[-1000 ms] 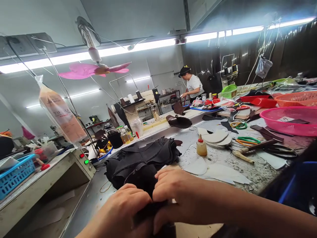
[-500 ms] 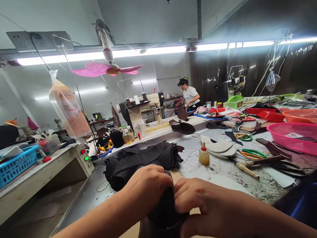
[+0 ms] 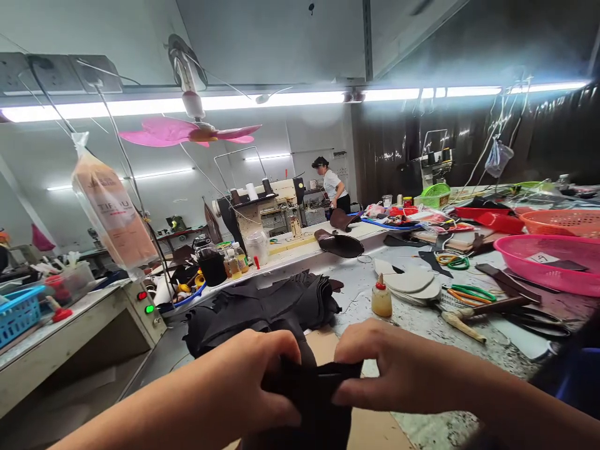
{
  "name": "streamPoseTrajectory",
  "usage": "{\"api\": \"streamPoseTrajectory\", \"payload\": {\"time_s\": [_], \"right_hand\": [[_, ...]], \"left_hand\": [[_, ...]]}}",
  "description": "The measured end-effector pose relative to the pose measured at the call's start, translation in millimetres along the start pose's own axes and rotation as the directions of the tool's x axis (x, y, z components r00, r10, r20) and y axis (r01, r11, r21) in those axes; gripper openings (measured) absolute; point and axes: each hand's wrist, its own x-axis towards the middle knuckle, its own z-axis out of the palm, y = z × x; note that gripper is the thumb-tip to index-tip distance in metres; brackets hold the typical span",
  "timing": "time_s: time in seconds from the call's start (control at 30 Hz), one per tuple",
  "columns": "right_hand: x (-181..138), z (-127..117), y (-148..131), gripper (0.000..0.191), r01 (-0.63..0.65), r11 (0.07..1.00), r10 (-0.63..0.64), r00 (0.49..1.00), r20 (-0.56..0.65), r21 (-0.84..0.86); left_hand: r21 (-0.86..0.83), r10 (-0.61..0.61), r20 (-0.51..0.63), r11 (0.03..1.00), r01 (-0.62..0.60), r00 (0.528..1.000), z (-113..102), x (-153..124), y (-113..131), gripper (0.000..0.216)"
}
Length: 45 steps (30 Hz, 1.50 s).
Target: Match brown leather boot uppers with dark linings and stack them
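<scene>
L hand (image 3: 248, 375) + R hand (image 3: 398, 369): your fingers closed, pinching dark piece (image 3: 314, 390) by its top edge, taut btwn them | step: prob. folding edge, fold hidden | pile of dark cut pieces (image 3: 262, 306) just beyond fingertips | next: needs even grip both sides

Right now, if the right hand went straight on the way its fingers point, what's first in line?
The right hand pinches the black piece; straight on leftward, it would likely meet the left hand gripping the same piece, though depth is unclear.
</scene>
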Motion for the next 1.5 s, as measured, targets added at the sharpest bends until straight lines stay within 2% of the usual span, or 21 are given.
{"api": "streamPoseTrajectory", "payload": {"time_s": [0.13, 0.23, 0.37, 0.4, 0.5, 0.6, 0.7, 0.77, 0.83, 0.9, 1.0, 1.13, 1.23, 1.37, 1.5], "right_hand": [[8.6, 0.7, -7.4, 0.016, -0.003, 0.998, -0.007, 0.987, 0.16, 0.065], [12.1, 1.7, -15.6, 0.022, -0.004, 0.996, -0.014, 0.978, 0.206, 0.087], [11.0, -1.2, -26.6, 0.008, -0.066, 0.996, 0.079, 0.969, 0.234, -0.063], [10.7, -2.6, -29.1, 0.003, -0.075, 0.993, 0.095, 0.965, 0.242, -0.093], [10.3, -6.2, -34.4, 0.013, -0.078, 0.993, 0.101, 0.955, 0.279, -0.091], [10.3, -5.2, -36.0, 0.008, -0.048, 0.996, 0.07, 0.948, 0.311, -0.08], [9.8, 2.9, -34.9, 0.01, 0.004, 0.991, 0.028, 0.97, 0.243, -0.131], [9.3, 10.0, -32.7, 0.014, -0.005, 0.986, 0.029, 0.989, 0.143, -0.166], [9.1, 15.0, -29.5, 0.017, -0.05, 0.982, 0.063, 0.995, 0.071, -0.182], [9.0, 16.0, -25.6, 0.014, -0.083, 0.979, 0.097, 0.993, 0.069, -0.187], [8.7, 11.0, -20.0, 0.012, -0.079, 0.986, 0.099, 0.986, 0.134, -0.145], [7.9, 5.3, -18.4, 0.013, -0.037, 0.997, 0.052, 0.975, 0.216, -0.071], [9.8, 9.6, -21.0, 0.012, -0.02, 0.99, 0.042, 0.986, 0.162, -0.138], [13.6, 19.4, -16.5, 0.009, -0.016, 0.989, 0.028, 0.996, 0.081, -0.149], [14.7, 17.8, -5.5, 0.006, -0.07, 0.991, 0.071, 0.997, 0.005, -0.111]], "left_hand": [[0.042, -0.023, 0.011, 0.999, 0.022, 1.0, 0.4, -7.3, 3.7, 0.028], [0.061, -0.01, 0.045, 0.998, 0.007, 0.999, -1.2, -14.4, 5.5, 0.038], [0.139, 0.007, 0.012, 0.99, -0.009, 1.0, -4.4, -18.8, 5.2, 0.043], [0.154, 0.006, 0.007, 0.988, -0.007, 1.0, -4.8, -19.1, 4.8, 0.042], [0.177, -0.035, 0.031, 0.984, 0.029, 0.999, -3.5, -19.9, 2.1, 0.03], [0.205, -0.104, 0.04, 0.974, 0.094, 0.994, 2.4, -19.9, -0.7, 0.019], [0.152, -0.034, 0.032, 0.988, 0.029, 0.999, 8.4, -16.8, 1.7, 0.021], [0.124, 0.013, -0.013, 0.992, -0.011, 1.0, 8.5, -13.9, 5.3, 0.026], [0.141, 0.01, -0.044, 0.99, -0.004, 0.999, 5.2, -12.0, 6.4, 0.031], [0.186, 0.007, -0.043, 0.983, 0.002, 0.999, 0.9, -11.1, 2.6, 0.036], [0.239, 0.056, -0.01, 0.97, -0.052, 0.998, -1.7, -10.2, -8.3, 0.041], [0.267, -0.007, 0.012, 0.964, 0.003, 1.0, 2.0, -10.0, -11.4, 0.028], [0.27, -0.065, 0.016, 0.961, 0.059, 0.998, 3.8, -10.7, -2.4, 0.022], [0.222, -0.021, 0.043, 0.975, 0.01, 0.999, -0.3, -8.3, 6.8, 0.026], [0.345, -0.035, -0.036, 0.938, 0.045, 0.999, -6.6, -3.0, 10.5, 0.03]]}}
